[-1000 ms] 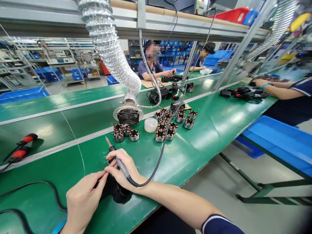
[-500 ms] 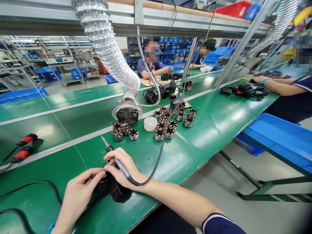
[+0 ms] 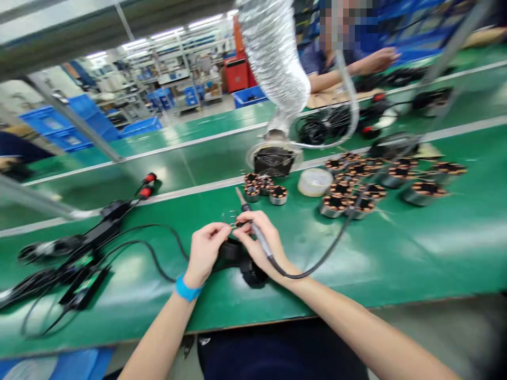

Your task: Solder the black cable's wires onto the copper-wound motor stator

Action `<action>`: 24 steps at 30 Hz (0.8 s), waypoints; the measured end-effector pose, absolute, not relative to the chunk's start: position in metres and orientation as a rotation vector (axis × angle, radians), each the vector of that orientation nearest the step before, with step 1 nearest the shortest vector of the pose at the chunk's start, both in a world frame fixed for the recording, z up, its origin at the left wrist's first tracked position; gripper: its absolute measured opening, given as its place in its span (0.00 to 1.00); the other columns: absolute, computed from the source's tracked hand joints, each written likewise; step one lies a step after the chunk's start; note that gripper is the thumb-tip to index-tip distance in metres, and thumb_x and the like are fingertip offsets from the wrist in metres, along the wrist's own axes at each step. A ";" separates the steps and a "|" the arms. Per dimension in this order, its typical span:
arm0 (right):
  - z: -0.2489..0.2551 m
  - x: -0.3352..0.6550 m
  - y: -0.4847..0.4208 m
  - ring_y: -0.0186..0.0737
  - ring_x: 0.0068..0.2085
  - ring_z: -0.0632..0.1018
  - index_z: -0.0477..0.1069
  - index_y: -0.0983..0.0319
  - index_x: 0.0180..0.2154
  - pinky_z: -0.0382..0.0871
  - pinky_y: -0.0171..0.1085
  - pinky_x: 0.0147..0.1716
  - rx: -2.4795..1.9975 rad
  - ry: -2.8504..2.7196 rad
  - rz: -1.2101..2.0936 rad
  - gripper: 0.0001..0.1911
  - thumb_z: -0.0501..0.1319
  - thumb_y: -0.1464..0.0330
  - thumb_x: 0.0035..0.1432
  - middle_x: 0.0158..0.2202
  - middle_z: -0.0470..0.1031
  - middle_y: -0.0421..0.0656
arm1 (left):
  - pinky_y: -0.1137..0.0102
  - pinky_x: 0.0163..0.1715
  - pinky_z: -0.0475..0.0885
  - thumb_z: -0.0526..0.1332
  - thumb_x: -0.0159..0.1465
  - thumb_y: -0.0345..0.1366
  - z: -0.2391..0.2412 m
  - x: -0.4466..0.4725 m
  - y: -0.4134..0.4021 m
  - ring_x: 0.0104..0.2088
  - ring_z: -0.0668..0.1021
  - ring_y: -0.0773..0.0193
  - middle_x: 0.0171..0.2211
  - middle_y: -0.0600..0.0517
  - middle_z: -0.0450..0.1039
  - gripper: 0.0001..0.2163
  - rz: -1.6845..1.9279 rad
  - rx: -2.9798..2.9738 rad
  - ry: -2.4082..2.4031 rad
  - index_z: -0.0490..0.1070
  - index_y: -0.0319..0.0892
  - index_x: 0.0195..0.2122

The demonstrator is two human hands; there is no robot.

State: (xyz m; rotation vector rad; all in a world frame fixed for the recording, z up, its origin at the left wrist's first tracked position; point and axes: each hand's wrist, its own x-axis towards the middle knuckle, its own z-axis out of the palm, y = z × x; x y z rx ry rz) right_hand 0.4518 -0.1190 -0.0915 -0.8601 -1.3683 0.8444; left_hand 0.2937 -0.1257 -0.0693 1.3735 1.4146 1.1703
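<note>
On the workbench (image 3: 415, 253), wound stators (image 3: 358, 190) lie right of a fan (image 3: 274, 160); cabled connectors (image 3: 146, 184) lie left.

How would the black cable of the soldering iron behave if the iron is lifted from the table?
The cable is probably floppy: it curves loosely from the iron in the right hand up toward the stators. It looks thin, so likely light. Lifted, it may drag across those stators and nudge them.
</note>
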 end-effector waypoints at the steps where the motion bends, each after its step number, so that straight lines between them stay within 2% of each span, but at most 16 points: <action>1: -0.092 0.453 -0.119 0.31 0.32 0.78 0.73 0.58 0.45 0.77 0.33 0.38 -0.865 -1.387 0.830 0.11 0.67 0.72 0.60 0.43 0.71 0.40 | 0.67 0.35 0.71 0.68 0.60 0.46 -0.071 0.293 -0.125 0.33 0.77 0.60 0.31 0.50 0.80 0.12 1.175 1.368 1.421 0.81 0.42 0.33; 5: -0.086 0.458 -0.115 0.40 0.44 0.80 0.72 0.56 0.50 0.75 0.40 0.49 -0.870 -1.511 0.648 0.18 0.70 0.70 0.58 0.45 0.74 0.42 | 0.63 0.37 0.72 0.67 0.61 0.47 -0.075 0.292 -0.127 0.34 0.77 0.57 0.34 0.47 0.80 0.12 1.146 1.413 1.425 0.79 0.44 0.33; 7: -0.081 0.460 -0.114 0.41 0.46 0.79 0.72 0.56 0.52 0.75 0.41 0.50 -0.847 -1.532 0.604 0.20 0.71 0.70 0.58 0.46 0.75 0.42 | 0.64 0.36 0.71 0.66 0.63 0.46 -0.072 0.294 -0.131 0.33 0.76 0.57 0.33 0.48 0.79 0.11 1.096 1.486 1.393 0.79 0.44 0.32; 11: -0.073 0.458 -0.113 0.36 0.39 0.79 0.73 0.55 0.47 0.75 0.36 0.43 -0.801 -1.499 0.599 0.14 0.66 0.74 0.61 0.41 0.73 0.40 | 0.67 0.36 0.67 0.64 0.65 0.41 -0.065 0.298 -0.139 0.33 0.74 0.61 0.30 0.51 0.77 0.10 0.995 1.675 1.350 0.78 0.42 0.30; 14: -0.074 0.457 -0.109 0.33 0.37 0.78 0.73 0.57 0.45 0.75 0.34 0.42 -0.769 -1.439 0.618 0.11 0.63 0.75 0.62 0.41 0.72 0.40 | 0.69 0.37 0.67 0.63 0.67 0.43 -0.065 0.294 -0.138 0.34 0.76 0.62 0.33 0.51 0.78 0.11 0.929 1.783 1.388 0.79 0.42 0.33; 18: -0.080 0.458 -0.103 0.33 0.35 0.78 0.74 0.58 0.45 0.76 0.35 0.42 -0.787 -1.398 0.704 0.09 0.64 0.72 0.61 0.42 0.72 0.41 | 0.70 0.36 0.69 0.64 0.65 0.47 -0.069 0.290 -0.132 0.34 0.76 0.62 0.33 0.51 0.78 0.13 0.935 1.757 1.363 0.79 0.41 0.33; 22: -0.083 0.456 -0.107 0.34 0.34 0.78 0.73 0.58 0.45 0.78 0.37 0.41 -0.793 -1.392 0.809 0.11 0.66 0.70 0.60 0.45 0.71 0.42 | 0.71 0.29 0.64 0.65 0.64 0.49 -0.070 0.287 -0.132 0.28 0.70 0.65 0.27 0.53 0.74 0.14 0.931 1.838 1.421 0.79 0.42 0.31; 24: -0.083 0.455 -0.110 0.36 0.35 0.79 0.73 0.57 0.46 0.79 0.39 0.40 -0.787 -1.418 0.838 0.12 0.66 0.71 0.59 0.45 0.70 0.43 | 0.71 0.30 0.63 0.66 0.63 0.49 -0.070 0.285 -0.131 0.27 0.68 0.65 0.26 0.54 0.71 0.14 0.941 1.880 1.456 0.80 0.43 0.30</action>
